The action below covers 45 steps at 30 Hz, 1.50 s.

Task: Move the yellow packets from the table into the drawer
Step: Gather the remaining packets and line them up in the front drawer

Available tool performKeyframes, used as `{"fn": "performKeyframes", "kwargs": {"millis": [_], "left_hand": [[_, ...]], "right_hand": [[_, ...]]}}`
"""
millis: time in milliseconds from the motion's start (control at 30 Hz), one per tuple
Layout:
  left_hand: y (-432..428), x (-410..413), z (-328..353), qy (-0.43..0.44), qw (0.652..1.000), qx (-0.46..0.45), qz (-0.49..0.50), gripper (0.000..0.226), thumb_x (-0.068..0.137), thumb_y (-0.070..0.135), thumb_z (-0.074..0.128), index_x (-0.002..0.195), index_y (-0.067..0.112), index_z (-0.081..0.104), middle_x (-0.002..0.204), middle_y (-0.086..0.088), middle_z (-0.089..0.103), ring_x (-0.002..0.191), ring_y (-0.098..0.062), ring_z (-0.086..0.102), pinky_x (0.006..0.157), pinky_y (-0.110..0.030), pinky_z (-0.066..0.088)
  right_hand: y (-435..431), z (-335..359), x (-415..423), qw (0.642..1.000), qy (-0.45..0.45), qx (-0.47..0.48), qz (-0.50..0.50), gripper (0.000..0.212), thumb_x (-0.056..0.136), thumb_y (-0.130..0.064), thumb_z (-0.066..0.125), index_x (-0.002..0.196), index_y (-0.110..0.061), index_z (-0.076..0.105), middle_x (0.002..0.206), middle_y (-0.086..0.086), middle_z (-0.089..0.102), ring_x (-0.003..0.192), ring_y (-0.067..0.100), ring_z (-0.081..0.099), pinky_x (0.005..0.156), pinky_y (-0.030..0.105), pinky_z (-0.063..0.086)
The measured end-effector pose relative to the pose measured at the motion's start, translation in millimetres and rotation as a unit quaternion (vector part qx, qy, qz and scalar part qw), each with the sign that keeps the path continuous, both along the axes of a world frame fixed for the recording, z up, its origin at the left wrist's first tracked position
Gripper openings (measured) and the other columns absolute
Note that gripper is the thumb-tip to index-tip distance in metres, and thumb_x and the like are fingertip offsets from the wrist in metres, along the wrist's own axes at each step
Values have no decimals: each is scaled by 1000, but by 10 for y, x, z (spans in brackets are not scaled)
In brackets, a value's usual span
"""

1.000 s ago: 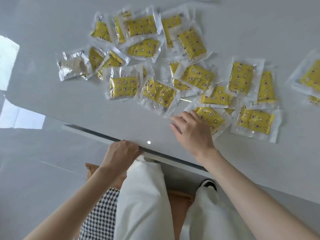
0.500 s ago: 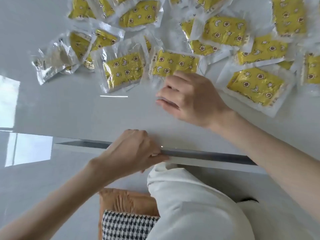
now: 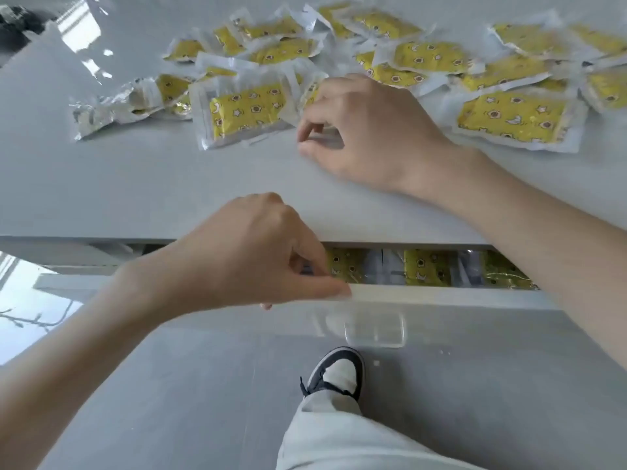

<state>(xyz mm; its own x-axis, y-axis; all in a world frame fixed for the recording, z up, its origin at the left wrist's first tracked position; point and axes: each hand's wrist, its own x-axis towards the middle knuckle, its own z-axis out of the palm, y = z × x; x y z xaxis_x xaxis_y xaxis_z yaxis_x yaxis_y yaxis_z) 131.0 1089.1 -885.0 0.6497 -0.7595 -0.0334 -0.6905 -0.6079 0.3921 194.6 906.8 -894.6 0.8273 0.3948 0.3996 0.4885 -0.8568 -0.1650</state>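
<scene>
Table: a pale grey glossy tabletop (image 3: 135, 191) is strewn along its far side with yellow star-printed packets in clear plastic wrappers (image 3: 247, 110).
Left hand: the left hand (image 3: 244, 252) is clamped on the white drawer front (image 3: 441, 295), with the thumb laid along its top rim and the fingers curled behind it.
Right hand: the right hand (image 3: 366, 130) is set on the tabletop. Its fingers are curled over 1 yellow packet (image 3: 310, 95) and the thumb is tucked at the near edge. Most of that packet is hidden beneath the fingers.
Drawer: it is pulled slightly open, and 3 stored yellow packets (image 3: 427, 268) are seen inside, right of the left thumb.
</scene>
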Motion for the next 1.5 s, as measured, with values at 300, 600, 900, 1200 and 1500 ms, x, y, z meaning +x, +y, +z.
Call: {"fn": "performKeyframes", "kwargs": {"millis": [300, 600, 900, 1200, 1500], "left_hand": [[-9, -249, -36, 41, 996, -32, 79, 36, 77, 43, 71, 52, 17, 65, 35, 6, 51, 40, -5, 51, 51, -18, 42], [137, -661, -89, 117, 989, -53, 69, 48, 77, 46, 72, 56, 4, 62, 53, -7, 62, 45, -7, 47, 55, -24, 46], [224, -1066, -91, 174, 984, 3, 45, 50, 73, 52, 72, 58, 7, 57, 52, -7, 61, 43, -13, 52, 54, -21, 45], [244, -659, 324, 127, 992, -3, 25, 25, 86, 45, 61, 79, 24, 73, 66, 8, 71, 55, -6, 63, 60, -15, 50], [-72, 429, 372, -54, 972, -167, 156, 18, 91, 27, 58, 108, 32, 62, 96, 12, 62, 86, -10, 56, 68, -15, 40]], "right_hand": [[56, 33, -437, 991, 73, 67, -93, 21, 92, -28, 53, 101, -23, 71, 107, -4, 63, 110, 15, 52, 75, 29, 39], [-135, 288, -921, 976, 102, 105, -162, 21, 93, -23, 54, 107, -25, 69, 114, -9, 65, 92, 8, 51, 75, 27, 42], [-132, 314, -1218, 969, 123, 66, -205, 24, 91, -22, 54, 111, -26, 65, 119, -8, 63, 100, 13, 56, 76, 29, 45], [-114, 469, -1187, 961, 107, 37, -253, 26, 91, -20, 50, 112, -23, 65, 121, -6, 62, 109, 18, 56, 73, 29, 42], [-300, 600, -798, 929, 100, 140, -327, 29, 90, -19, 53, 117, -22, 64, 127, 0, 60, 118, 22, 53, 90, 34, 48]]}}
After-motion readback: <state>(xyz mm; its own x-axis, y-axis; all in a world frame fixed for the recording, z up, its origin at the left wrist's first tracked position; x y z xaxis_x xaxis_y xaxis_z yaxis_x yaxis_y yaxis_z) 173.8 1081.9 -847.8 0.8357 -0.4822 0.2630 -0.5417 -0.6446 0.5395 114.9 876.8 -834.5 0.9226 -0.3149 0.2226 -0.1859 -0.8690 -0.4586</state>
